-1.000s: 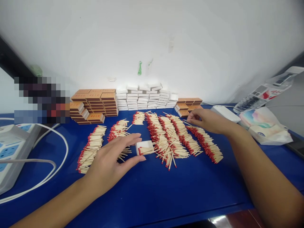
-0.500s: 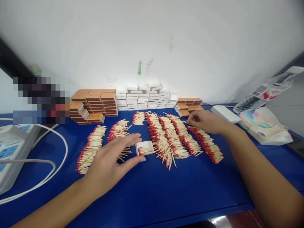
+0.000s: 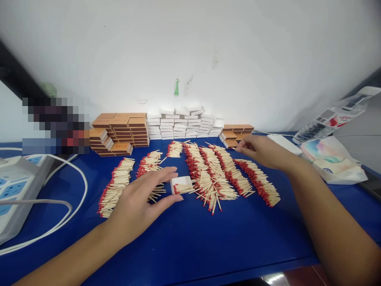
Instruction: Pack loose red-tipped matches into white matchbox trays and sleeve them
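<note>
My left hand (image 3: 139, 198) curls round a small white matchbox tray (image 3: 182, 180), thumb on the near side and fingers on the far side. A few red-headed matches (image 3: 183, 188) lie inside the tray. My right hand (image 3: 257, 151) is pinched shut just above the far end of the rightmost row of matches (image 3: 258, 180), beside the low stack of orange matchboxes (image 3: 238, 128). Whatever sits between its fingertips is too small to make out. More rows of matches (image 3: 226, 169) are spread between the hands, with a loose heap (image 3: 208, 190) right of the tray.
White trays (image 3: 181, 123) are stacked along the wall, with orange matchboxes (image 3: 119, 127) to their left. A power strip (image 3: 20, 186) with white cables lies at the left. At the right are a white box (image 3: 284, 143), a tissue pack (image 3: 333, 161) and a clear plastic bottle (image 3: 327, 119).
My right hand has risen slightly off the rightmost match row, toward the orange matchboxes. My left hand stays at the tray. The view has shifted a little.
</note>
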`<state>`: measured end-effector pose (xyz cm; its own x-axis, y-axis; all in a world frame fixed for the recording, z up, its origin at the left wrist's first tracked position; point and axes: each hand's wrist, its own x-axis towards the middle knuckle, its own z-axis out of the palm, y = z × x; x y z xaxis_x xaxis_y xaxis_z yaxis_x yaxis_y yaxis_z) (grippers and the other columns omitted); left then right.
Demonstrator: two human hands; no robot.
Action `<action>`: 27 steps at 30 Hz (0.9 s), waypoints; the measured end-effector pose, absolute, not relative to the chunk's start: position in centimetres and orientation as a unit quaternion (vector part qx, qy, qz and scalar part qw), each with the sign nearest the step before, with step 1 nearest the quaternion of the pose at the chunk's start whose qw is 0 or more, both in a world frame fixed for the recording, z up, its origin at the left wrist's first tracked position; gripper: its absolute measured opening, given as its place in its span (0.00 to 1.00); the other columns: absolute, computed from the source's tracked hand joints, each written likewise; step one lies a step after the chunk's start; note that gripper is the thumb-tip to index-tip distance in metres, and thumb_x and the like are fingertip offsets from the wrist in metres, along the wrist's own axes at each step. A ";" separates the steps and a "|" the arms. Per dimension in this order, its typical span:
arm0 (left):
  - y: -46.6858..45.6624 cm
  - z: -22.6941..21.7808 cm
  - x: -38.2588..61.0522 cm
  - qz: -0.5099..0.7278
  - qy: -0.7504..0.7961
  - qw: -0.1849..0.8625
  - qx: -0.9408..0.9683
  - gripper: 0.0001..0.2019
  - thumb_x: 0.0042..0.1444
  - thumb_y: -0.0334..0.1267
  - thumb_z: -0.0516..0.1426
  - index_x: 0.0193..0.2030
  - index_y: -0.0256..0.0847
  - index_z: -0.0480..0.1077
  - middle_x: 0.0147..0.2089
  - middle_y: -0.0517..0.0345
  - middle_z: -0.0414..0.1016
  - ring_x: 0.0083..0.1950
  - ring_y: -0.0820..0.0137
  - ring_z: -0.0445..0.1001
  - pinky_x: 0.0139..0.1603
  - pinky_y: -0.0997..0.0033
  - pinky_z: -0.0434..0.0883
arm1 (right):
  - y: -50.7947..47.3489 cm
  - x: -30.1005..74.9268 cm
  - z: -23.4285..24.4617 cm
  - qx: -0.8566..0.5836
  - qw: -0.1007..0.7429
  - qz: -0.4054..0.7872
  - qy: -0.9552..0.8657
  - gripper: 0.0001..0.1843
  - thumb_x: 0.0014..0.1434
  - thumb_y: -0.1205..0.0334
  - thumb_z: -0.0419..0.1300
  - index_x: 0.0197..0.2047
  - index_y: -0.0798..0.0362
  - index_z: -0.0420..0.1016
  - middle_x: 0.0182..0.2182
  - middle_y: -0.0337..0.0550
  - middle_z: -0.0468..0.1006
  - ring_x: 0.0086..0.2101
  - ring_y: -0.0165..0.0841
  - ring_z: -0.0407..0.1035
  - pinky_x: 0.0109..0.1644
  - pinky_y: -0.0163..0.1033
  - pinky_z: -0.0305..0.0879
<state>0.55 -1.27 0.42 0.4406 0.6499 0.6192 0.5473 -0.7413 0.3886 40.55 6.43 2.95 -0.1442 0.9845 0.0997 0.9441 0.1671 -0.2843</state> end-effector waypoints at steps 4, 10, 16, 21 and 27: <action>-1.1 0.2 0.8 0.391 0.356 0.076 0.845 0.27 0.63 0.48 0.67 0.66 0.48 0.68 0.55 0.56 0.86 0.55 0.62 0.86 0.63 0.61 0.80 | 3.5 34.7 5.0 -0.560 0.286 0.121 -0.769 0.18 0.71 0.44 0.58 0.38 0.49 0.75 0.31 0.44 0.77 0.30 0.34 0.67 0.32 0.41 0.61; -1.2 0.3 0.9 0.392 0.366 0.085 0.839 0.29 0.62 0.48 0.68 0.66 0.48 0.67 0.56 0.56 0.85 0.55 0.61 0.86 0.63 0.61 0.80 | -0.4 25.9 4.7 -0.423 0.277 0.201 -0.839 0.09 0.73 0.56 0.60 0.40 0.49 0.75 0.37 0.41 0.77 0.34 0.32 0.69 0.37 0.39 0.64; -1.1 0.3 1.1 0.395 0.370 0.090 0.836 0.30 0.61 0.46 0.70 0.66 0.48 0.67 0.56 0.58 0.85 0.56 0.64 0.85 0.65 0.65 0.78 | -0.4 25.7 4.1 -0.412 0.276 0.190 -0.847 0.08 0.74 0.59 0.59 0.42 0.50 0.75 0.39 0.43 0.77 0.37 0.33 0.70 0.39 0.39 0.63; -1.2 0.2 1.0 0.400 0.386 0.104 0.824 0.28 0.61 0.47 0.70 0.65 0.49 0.68 0.57 0.58 0.85 0.55 0.62 0.86 0.64 0.62 0.79 | 0.0 27.4 4.7 -0.414 0.258 0.199 -0.850 0.10 0.71 0.55 0.62 0.39 0.49 0.76 0.34 0.41 0.77 0.34 0.33 0.68 0.37 0.39 0.61; -1.1 0.2 0.9 0.408 0.385 0.107 0.821 0.28 0.60 0.47 0.70 0.65 0.49 0.68 0.56 0.58 0.85 0.55 0.62 0.86 0.64 0.63 0.79 | 0.0 27.4 4.3 -0.404 0.219 0.221 -0.860 0.08 0.71 0.57 0.61 0.39 0.49 0.75 0.34 0.40 0.78 0.34 0.33 0.68 0.35 0.39 0.60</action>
